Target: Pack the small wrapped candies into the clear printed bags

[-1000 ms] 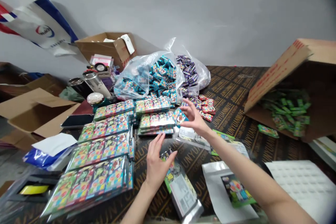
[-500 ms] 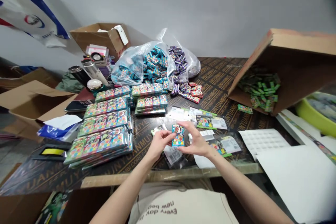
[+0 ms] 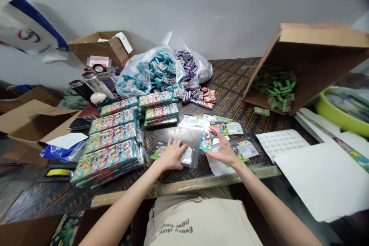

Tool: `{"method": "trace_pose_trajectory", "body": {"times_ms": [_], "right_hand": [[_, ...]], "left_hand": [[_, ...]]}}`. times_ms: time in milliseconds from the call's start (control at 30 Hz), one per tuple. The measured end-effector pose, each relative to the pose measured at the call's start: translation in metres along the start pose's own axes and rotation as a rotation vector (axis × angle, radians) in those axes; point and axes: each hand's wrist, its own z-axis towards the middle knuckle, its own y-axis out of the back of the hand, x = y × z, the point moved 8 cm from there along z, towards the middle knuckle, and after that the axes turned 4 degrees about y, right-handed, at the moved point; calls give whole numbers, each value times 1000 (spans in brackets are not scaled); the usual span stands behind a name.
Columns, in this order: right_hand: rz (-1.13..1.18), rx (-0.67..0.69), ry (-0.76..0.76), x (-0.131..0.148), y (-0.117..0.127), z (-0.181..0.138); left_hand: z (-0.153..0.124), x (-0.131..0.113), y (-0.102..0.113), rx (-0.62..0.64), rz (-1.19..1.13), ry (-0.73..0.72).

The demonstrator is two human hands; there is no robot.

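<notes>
My right hand (image 3: 222, 149) grips a small blue printed packet (image 3: 206, 140) by its right side, between thumb and fingers, just above the table. Lower and to the left, my left hand (image 3: 173, 155) rests with fingers apart on a clear plastic bag (image 3: 193, 158) that has a printed header. The hand covers the bag's middle. Behind and right of my right hand lie more flat bags with printed headers (image 3: 235, 128). One such bag (image 3: 248, 150) is right beside the right wrist, near a white sheet (image 3: 216, 167).
Stacks of filled colourful packs (image 3: 108, 157) stand on the left. Clear bags of blue packets (image 3: 163, 71) and purple packets (image 3: 187, 65) sit at the back, by red packets (image 3: 209, 96). A tipped carton (image 3: 311, 57) holds green packets (image 3: 281, 90); white sheets (image 3: 323, 177) lie right.
My left hand has let go of the blue packet and moved down-left onto the clear bag. The right hand keeps the packet and has shifted slightly right. The view has turned a little.
</notes>
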Motion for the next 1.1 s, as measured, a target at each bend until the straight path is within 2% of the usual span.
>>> {"method": "trace_pose_trajectory", "body": {"times_ms": [67,200,333,533,633,700,733,833,867,900,1033,1100], "right_hand": [[-73,11,30,4,1,-1],[-143,110,126,18,-9,-1],[-118,243,172,27,-24,1],[-3,317,236,25,-31,9],[-49,201,235,22,-26,13],[-97,100,186,21,-23,11],[-101,92,162,21,-25,10],[-59,243,170,23,-47,10],[-53,273,182,21,-53,15],[-61,248,176,15,-54,25],[-196,-128,-31,-46,-38,100],[-278,-148,-139,-80,-47,145]], "left_hand": [[3,8,11,-94,-54,82],[-1,11,26,-218,-195,140],[-8,9,39,-335,-158,190],[-6,0,41,-289,-166,139],[-6,6,43,-328,-197,189],[-6,12,45,-369,-214,232],[-6,15,45,-384,-221,246],[-2,21,44,-394,-228,264],[-1,24,41,-389,-225,275],[1,27,38,-382,-219,289],[5,40,12,-306,-181,361],[5,43,-3,-262,-168,387]]}}
